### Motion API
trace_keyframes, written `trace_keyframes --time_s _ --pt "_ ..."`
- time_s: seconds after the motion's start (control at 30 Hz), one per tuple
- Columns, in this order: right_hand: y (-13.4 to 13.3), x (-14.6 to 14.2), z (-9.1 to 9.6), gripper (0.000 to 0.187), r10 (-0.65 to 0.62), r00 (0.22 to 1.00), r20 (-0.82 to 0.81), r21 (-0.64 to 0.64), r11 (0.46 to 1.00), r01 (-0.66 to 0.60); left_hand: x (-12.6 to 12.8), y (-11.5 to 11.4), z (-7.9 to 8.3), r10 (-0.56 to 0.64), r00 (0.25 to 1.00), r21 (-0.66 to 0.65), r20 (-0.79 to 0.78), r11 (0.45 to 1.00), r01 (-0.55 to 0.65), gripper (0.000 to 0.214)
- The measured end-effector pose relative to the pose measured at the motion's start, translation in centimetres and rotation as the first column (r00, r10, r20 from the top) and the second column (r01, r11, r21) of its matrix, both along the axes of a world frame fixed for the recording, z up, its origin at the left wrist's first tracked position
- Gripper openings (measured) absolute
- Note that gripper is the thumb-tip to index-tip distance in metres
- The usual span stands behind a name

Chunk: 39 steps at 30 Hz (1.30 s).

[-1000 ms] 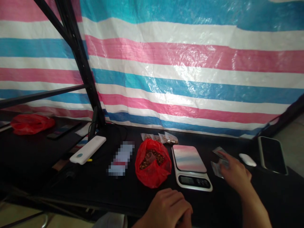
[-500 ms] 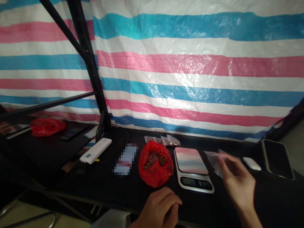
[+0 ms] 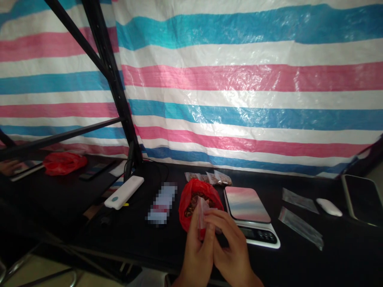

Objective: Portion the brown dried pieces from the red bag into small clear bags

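Observation:
A small clear zip bag is pinched between both of my hands, just in front of the red plastic bag. My left hand grips one side of it, thumb and fingers together. On the other side my right hand has its fingertips closed on the zip bag. Small brown pieces lie inside the open red bag; their kind is hard to make out. To the right stands a kitchen scale with a bare, shiny plate; my right hand covers part of its front left corner.
Several filled clear bags lie behind the red bag. Two flat clear bags lie right of the scale, near a white oval object and a phone. At left are a white power bank, a blurred-out item and a black metal post.
My right hand has come left from beside the scale with a clear zip bag, leaving two flat bags there. My left hand has risen to meet it and now grips the bag too.

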State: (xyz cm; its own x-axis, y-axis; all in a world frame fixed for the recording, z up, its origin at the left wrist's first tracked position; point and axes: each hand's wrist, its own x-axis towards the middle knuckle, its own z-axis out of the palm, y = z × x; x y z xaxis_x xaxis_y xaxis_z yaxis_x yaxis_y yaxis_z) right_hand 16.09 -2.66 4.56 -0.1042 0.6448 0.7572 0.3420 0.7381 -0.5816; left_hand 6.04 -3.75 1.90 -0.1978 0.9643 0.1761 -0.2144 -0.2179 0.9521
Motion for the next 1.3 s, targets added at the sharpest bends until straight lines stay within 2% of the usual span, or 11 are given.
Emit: trace_keyframes --time_s 0.13,0.27,0.43,0.6,0.7,0.8,0.93,1.1,1.17,1.3 --pt "-0.4 -0.2 -0.3 0.050 0.049 0.998 -0.027 -0.091 0.995 -0.051 -1.1 0.2 0.6 0.007 1.000 -0.034 0.015 0.999 -0.006 0.062" --pt "-0.5 -0.1 -0.4 0.054 0.082 0.997 -0.001 -0.078 0.994 -0.082 -2.9 0.2 1.5 0.099 0.979 0.045 -0.176 0.995 -0.093 0.047" --pt "-0.3 -0.4 0.1 0.056 0.119 0.982 0.145 -0.036 0.993 -0.115 -5.5 0.0 2.6 0.047 0.923 0.124 -0.383 0.992 0.001 0.028" --pt "-0.3 -1.2 0.6 0.053 0.115 0.956 0.270 -0.011 0.993 -0.116 -7.7 -0.4 1.6 0.020 0.847 0.187 -0.532 0.978 0.094 0.030" --pt "-0.3 -1.9 0.9 0.045 0.144 0.944 0.296 -0.020 0.989 -0.144 -8.7 -0.8 0.7 -0.007 0.786 0.176 -0.619 0.973 0.148 0.035" --pt "-0.3 -2.4 1.1 0.035 0.148 0.936 0.321 -0.023 0.989 -0.148 -9.5 -1.1 0.4 -0.004 0.770 0.180 -0.638 0.972 0.154 0.035" --pt "-0.1 -2.4 0.9 0.023 0.131 0.924 0.358 -0.036 0.991 -0.127 -10.4 -1.3 1.0 -0.041 0.780 0.186 -0.625 0.962 0.200 0.027" --pt "0.0 -2.2 0.6 0.021 0.129 0.917 0.377 -0.028 0.991 -0.128 -10.5 -1.4 1.2 -0.126 0.796 0.122 -0.593 0.962 0.244 0.014" --pt "-0.1 -2.3 0.3 0.020 0.122 0.919 0.375 -0.022 0.992 -0.122 -10.5 -1.5 0.7 -0.103 0.792 0.134 -0.602 0.965 0.227 0.017" --pt "0.0 -2.0 -0.1 0.024 0.113 0.917 0.383 -0.010 0.993 -0.118 -10.4 -1.7 0.0 -0.063 0.794 0.124 -0.604 0.977 0.172 0.036"
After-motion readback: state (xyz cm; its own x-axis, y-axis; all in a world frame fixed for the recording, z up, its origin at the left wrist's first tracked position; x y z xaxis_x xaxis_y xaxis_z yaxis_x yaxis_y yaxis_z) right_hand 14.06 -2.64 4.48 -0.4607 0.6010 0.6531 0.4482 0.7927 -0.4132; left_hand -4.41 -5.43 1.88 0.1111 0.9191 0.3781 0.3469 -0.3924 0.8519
